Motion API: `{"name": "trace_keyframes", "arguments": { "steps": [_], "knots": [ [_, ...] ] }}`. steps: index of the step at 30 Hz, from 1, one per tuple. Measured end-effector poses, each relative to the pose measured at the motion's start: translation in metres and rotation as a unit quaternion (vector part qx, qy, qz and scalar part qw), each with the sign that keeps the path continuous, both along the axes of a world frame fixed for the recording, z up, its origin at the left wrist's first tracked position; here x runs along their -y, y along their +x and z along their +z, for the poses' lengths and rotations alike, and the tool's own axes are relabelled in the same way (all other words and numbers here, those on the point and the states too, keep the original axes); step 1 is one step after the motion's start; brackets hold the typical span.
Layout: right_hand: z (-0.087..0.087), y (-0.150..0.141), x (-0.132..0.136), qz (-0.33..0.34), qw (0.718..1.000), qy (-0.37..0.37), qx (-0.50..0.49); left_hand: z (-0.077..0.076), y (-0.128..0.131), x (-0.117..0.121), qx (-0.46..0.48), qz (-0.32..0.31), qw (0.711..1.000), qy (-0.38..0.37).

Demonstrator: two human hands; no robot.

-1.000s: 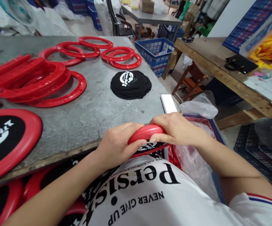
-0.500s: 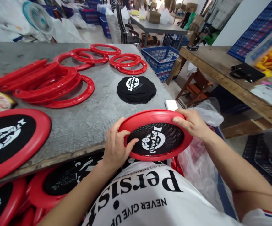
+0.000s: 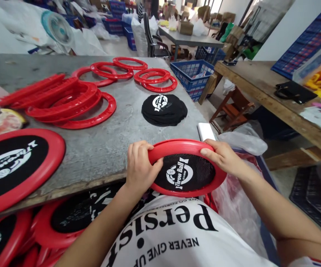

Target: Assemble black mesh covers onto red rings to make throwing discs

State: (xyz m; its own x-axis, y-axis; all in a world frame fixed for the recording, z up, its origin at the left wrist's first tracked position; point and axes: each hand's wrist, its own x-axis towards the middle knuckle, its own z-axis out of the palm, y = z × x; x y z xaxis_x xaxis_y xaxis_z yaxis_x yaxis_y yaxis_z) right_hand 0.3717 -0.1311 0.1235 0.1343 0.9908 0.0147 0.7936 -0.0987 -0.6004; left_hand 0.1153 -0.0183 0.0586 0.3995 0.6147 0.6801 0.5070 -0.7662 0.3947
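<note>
A red-rimmed disc (image 3: 187, 146) with black mesh and a white "Throw Ball" print is held tilted at the table's front edge. My left hand (image 3: 142, 165) is closed round its left rim, thumb on the front near the mesh. On the upper right rim, my right hand (image 3: 223, 154) grips with the thumb in front; its other fingers are partly hidden behind. Beyond the disc, a pile of black printed fabric circles (image 3: 164, 115) lies on the grey table (image 3: 113, 148). A white box-shaped object (image 3: 205, 131) sits near my right hand.
Red plastic rings (image 3: 66, 105) are heaped at the left, with several more rings (image 3: 156, 76) farther back. A finished-looking disc (image 3: 56, 148) lies at the near left. More red discs (image 3: 42, 226) are below the table edge. A blue crate (image 3: 192, 76) stands beyond the right edge.
My left hand has gone from thumb and fingers apart at the rim to closed round it. The disc sits slightly lower in view, and the camera view has shifted a little.
</note>
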Motion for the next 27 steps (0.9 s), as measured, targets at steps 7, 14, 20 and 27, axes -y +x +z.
{"name": "trace_keyframes", "arguments": {
  "steps": [7, 14, 20, 27],
  "knots": [
    [0.0, -0.002, 0.002, 0.002, 1.0, -0.019, -0.003, 0.003, -0.004, -0.001, -0.007, -0.026, 0.999, -0.022],
    [-0.001, -0.002, 0.006, 0.027, 0.995, -0.044, -0.085, 0.013, 0.0, 0.007, 0.029, -0.032, 0.973, -0.226],
    [0.002, -0.005, 0.01, 0.044, 0.995, -0.03, -0.08, 0.023, -0.009, 0.008, -0.011, -0.021, 0.977, -0.212],
    [0.002, -0.005, 0.015, 0.051, 0.996, -0.017, -0.068, 0.024, -0.011, 0.006, 0.005, -0.061, 0.985, -0.161]
  ]
}}
